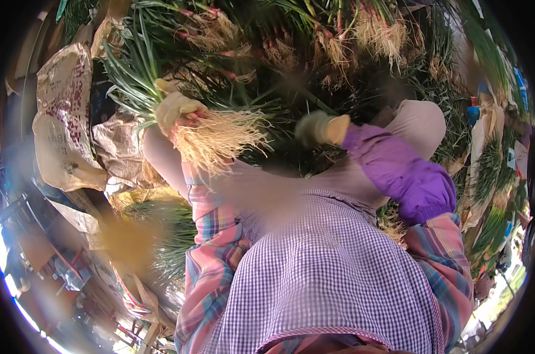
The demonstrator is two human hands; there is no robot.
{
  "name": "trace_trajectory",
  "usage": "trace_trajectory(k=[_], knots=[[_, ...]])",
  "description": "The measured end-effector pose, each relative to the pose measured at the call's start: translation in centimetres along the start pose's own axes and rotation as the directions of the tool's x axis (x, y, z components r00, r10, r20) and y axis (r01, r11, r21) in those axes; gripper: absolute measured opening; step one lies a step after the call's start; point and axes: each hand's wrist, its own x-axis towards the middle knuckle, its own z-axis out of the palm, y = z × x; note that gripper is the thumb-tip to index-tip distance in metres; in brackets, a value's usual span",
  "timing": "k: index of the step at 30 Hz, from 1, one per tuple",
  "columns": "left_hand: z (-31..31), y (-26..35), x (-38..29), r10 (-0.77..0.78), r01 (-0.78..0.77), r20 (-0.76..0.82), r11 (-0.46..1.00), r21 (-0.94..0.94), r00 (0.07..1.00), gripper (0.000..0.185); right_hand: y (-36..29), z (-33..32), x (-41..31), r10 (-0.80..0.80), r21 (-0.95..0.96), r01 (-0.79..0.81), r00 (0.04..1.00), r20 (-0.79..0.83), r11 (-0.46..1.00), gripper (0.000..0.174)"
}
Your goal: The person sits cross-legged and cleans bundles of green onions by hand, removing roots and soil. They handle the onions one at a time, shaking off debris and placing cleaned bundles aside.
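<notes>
My left hand (174,108), in a pale glove, grips a bunch of green onions (219,137) above my left knee. Its long, straw-coloured roots fan out to the right, and its green leaves (135,84) spread up and to the left. Some reddish stem bases show beside my fingers. My right hand (314,128), also gloved, is blurred over dark loose leaves (289,155) between my knees. A purple sleeve cover (396,163) covers that forearm. The blur hides its fingers and whether they hold anything.
A heap of green onions with reddish bases and dry roots (378,35) lies ahead of me. Crumpled printed sacks (64,124) stand at my left, near more green leaves (170,234). Further onion bundles (488,172) lie at the right. Blurry spots obscure parts of the view.
</notes>
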Motion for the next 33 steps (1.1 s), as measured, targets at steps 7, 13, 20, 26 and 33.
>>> trace_trajectory(k=[7, 13, 20, 26, 33], knots=[[3.9, 0.1, -0.5, 0.449, -0.214, -0.045, 0.509, 0.834, 0.892, 0.014, -1.0, -9.7, 6.3, 0.095, 0.095, 0.054, 0.002, -0.995, 0.994, 0.042], [4.9, -1.0, -0.8, 0.369, -0.282, 0.008, 0.695, 0.662, 0.929, 0.024, 0.9, -14.8, 10.9, 0.387, 0.341, -0.184, 0.395, -0.833, 0.922, 0.030], [3.8, 3.9, 0.9, -0.028, 0.003, 0.035, 0.826, 0.564, 0.999, 0.011, 9.2, -15.9, -11.3, 0.459, 0.448, 0.141, -0.052, -0.887, 0.883, 0.023], [3.6, 4.6, 4.0, -0.080, 0.196, -0.181, 0.525, 0.828, 0.980, 0.038, 13.5, -14.1, -16.4, 0.652, 0.696, 0.310, 0.248, -0.716, 0.647, 0.033], [-3.2, -0.5, 5.5, -0.324, 0.387, -0.214, 0.715, 0.582, 0.921, 0.029, 16.8, -7.0, -12.3, 0.748, 0.595, -0.522, 0.136, -0.650, 0.612, 0.048]])
